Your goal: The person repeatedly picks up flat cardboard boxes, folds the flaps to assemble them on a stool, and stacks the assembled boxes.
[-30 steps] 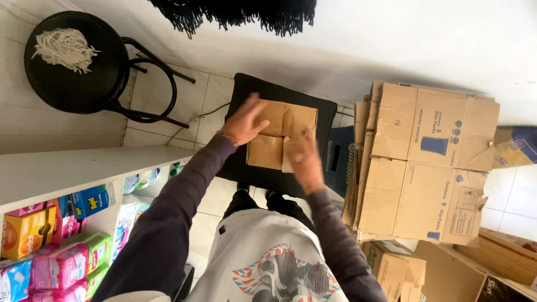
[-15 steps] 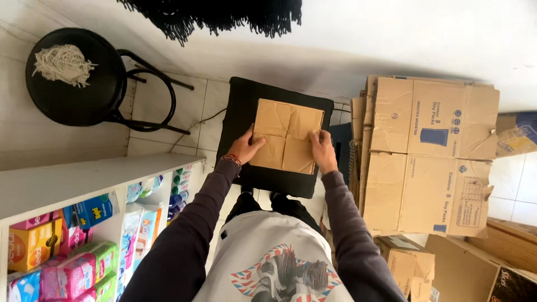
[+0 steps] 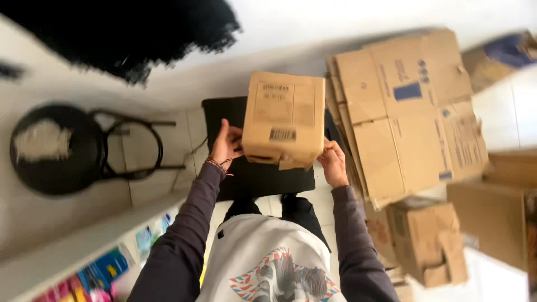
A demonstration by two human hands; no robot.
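A stack of flattened brown cardboard sheets (image 3: 403, 112) leans upright in the upper right of the frame, its printed faces toward the camera. Below it, at the lower right, smaller brown cardboard boxes (image 3: 428, 240) stand crowded together on the pale tiled floor (image 3: 151, 179). A dark shaggy mass (image 3: 145, 33) hangs across the upper left of the frame, too blurred to tell what it is. At the left edge stands a round black stool with a curved metal frame (image 3: 61, 151), and a pale tangle of string-like material (image 3: 42, 140) lies on its seat. A white shelf edge (image 3: 84, 240) runs diagonally across the lower left, with brightly coloured packets (image 3: 106, 268) beneath it, blurred.

In the middle of the frame lies a flat black rectangular pad (image 3: 257, 176) on the floor. Above it, at centre frame, a closed brown cardboard box with labels on its top face (image 3: 284, 118) is held up clear of the pad. The left hand (image 3: 226, 144) is closed on the box's left lower edge, fingers spread along the side, a thin bracelet at the wrist. The right hand (image 3: 333, 162) grips the box's right lower corner, fingers curled under it. A loose strip of tape hangs from the box's near edge between the two hands. Both arms wear dark purple-grey sleeves, and a white shirt with a printed figure fills the bottom centre.
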